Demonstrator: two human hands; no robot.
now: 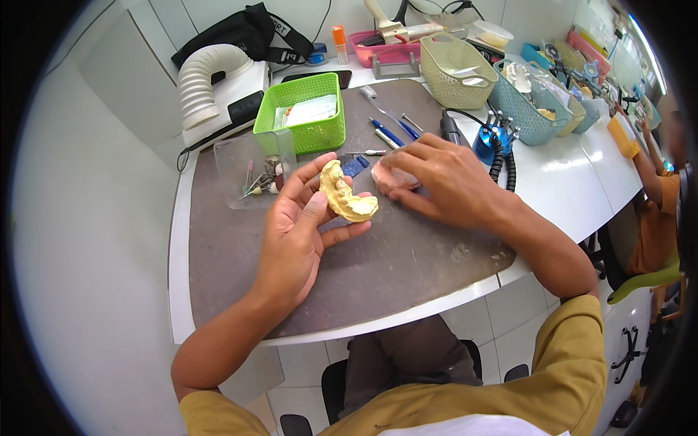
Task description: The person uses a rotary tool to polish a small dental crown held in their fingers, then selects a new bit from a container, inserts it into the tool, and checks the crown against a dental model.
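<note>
My left hand holds a yellow dental cast up above the mat, thumb on one side and fingers behind it. The cast is curved, with tooth shapes along its ridge. To the right, my right hand curls its fingers over a pale pink and whitish lump on the mat; its kind is unclear, and the hand partly hides it. Between the hands lies a small dark blue block. Just behind are a thin metal instrument and several blue pens.
A clear box of rotary burs stands left, beside a green basket and a white hose unit. A blue tool holder with coiled cords stands right. Baskets line the back. A co-worker sits at the far right.
</note>
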